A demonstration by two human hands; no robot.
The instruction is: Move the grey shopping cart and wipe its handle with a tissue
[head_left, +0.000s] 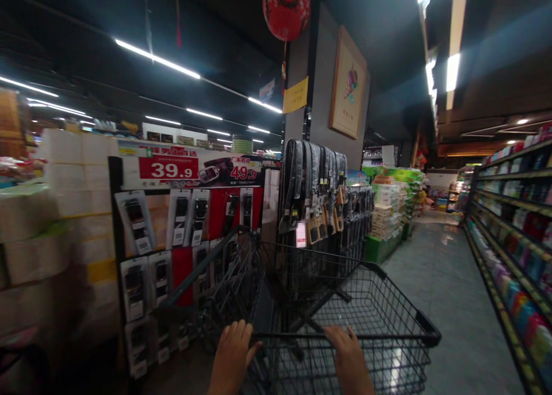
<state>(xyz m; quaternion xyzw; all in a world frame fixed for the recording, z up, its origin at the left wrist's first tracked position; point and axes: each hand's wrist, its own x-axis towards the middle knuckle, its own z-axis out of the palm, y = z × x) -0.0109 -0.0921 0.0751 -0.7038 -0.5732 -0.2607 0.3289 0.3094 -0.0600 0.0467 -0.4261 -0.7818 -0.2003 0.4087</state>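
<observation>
person's body, lower centre of frame | left hand point(235, 349): bare, slim fingers, rounded fingertips, thumb visible | right hand point(346, 352): bare, slim fingers, nail detail too blurred to read | left wrist point(225, 379) and right wrist point(359, 379): both bare, smooth outline, cut by bottom edge

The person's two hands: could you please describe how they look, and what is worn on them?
Both the left hand and the right hand are ungloved. No sleeve, watch or bracelet shows above the picture's lower edge. Small details, such as rings, are too blurred to tell.
</observation>
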